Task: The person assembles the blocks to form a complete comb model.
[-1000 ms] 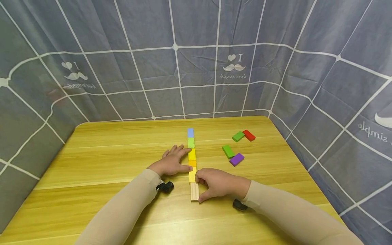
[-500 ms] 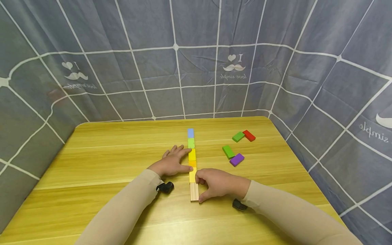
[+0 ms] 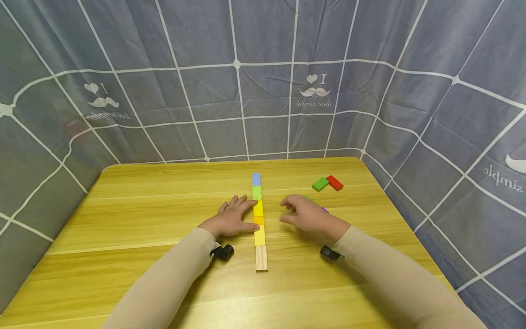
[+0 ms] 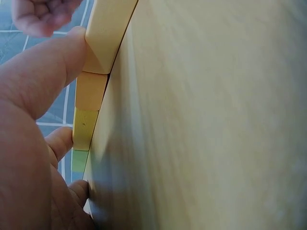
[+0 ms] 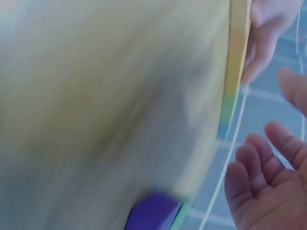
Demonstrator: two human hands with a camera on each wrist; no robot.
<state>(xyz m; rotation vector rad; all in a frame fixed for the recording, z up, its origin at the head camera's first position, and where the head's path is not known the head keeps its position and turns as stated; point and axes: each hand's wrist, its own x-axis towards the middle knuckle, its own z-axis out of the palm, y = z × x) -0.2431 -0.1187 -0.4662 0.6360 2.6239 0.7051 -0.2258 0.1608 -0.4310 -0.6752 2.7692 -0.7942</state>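
Observation:
A straight row of flat blocks runs away from the person: plain wood (image 3: 261, 259) nearest, then pale yellow (image 3: 260, 237), orange (image 3: 258, 220), yellow (image 3: 258, 209), light green (image 3: 256, 193) and blue (image 3: 256, 179). On the row's left side the left hand (image 3: 229, 220) spreads its fingers; its thumb touches the pale yellow block and its index finger the yellow one. Right of the row, the right hand (image 3: 311, 215) hovers with loosely bent fingers and holds nothing. It mostly covers a purple block (image 5: 156, 212) and a green block (image 3: 306, 197).
Farther back on the right, another green block (image 3: 320, 184) lies against a red block (image 3: 334, 183). The wooden table (image 3: 144, 201) is bounded by a grey checked curtain (image 3: 263, 105) at the back and sides.
The right hand has left the plain wood and pale yellow blocks and moved away and to the right, over the purple and green blocks. The left hand and the row stay put.

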